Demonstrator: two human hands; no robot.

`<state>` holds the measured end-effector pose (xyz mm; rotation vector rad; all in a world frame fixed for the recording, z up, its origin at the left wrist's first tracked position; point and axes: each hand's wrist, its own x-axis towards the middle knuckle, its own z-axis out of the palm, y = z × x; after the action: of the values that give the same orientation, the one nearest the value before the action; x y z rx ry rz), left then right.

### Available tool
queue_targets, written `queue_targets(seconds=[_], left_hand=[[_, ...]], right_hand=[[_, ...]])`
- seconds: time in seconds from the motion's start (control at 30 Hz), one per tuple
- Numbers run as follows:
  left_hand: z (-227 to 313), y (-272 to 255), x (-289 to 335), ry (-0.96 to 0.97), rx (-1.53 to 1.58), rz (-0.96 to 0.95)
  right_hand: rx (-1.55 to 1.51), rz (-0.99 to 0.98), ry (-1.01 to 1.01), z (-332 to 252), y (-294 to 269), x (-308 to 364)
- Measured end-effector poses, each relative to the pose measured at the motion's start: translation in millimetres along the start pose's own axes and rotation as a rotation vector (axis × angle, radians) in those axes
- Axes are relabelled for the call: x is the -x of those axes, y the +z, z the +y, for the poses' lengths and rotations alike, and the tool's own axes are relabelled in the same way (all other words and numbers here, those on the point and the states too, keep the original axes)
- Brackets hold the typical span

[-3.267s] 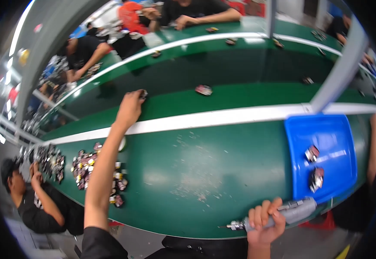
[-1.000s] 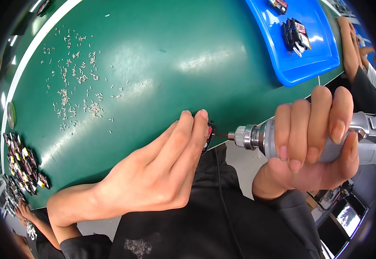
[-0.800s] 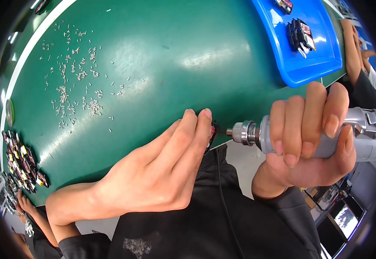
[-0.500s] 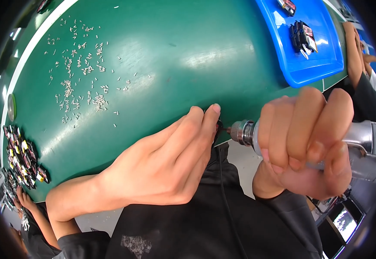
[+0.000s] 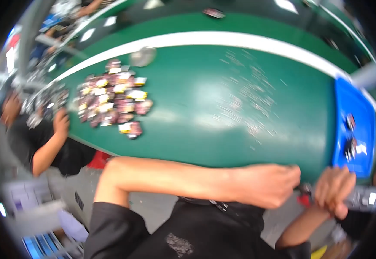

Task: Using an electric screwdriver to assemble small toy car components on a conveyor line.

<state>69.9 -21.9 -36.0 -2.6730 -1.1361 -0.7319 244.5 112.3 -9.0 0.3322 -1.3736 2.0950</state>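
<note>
two forearms [image 5: 175, 178]: left level, right slanting up
left hand [image 5: 266, 185]: curled, contents too blurred
right hand [image 5: 335, 190]: wrapped around grey tool [image 5: 363, 198], tip leftward

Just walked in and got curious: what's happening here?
The person's right hand grips a grey tool; the left hand is curled nearby, but blur hides whether it holds anything. Small metal pieces lie scattered on the green table, a pile of parts sits to their left, and some parts lie in the blue tray.

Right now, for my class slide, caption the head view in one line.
Right grip on a grey cylindrical power tool, left grip nearby, before a shallow blue plastic tray.
</note>
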Motion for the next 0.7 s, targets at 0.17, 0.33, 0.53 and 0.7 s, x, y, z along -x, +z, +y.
queue_targets(seconds=[0.17,0.33,0.53,0.7], left_hand=[[-1,-67,54,-0.471,0.076,0.065],[-33,-153,158,-1.099,-0.546,0.045],[-44,-156,169,-1.131,-0.702,-0.018],[-74,-103,99,-0.928,-0.318,0.105]], right_hand=[[-0.201,0.364,-0.218,-2,18,19],[-0.182,0.441,-0.135,19,19,34],[-0.359,0.698,-0.069,40,36,24],[-0.415,0.755,-0.069,59,42,23]])
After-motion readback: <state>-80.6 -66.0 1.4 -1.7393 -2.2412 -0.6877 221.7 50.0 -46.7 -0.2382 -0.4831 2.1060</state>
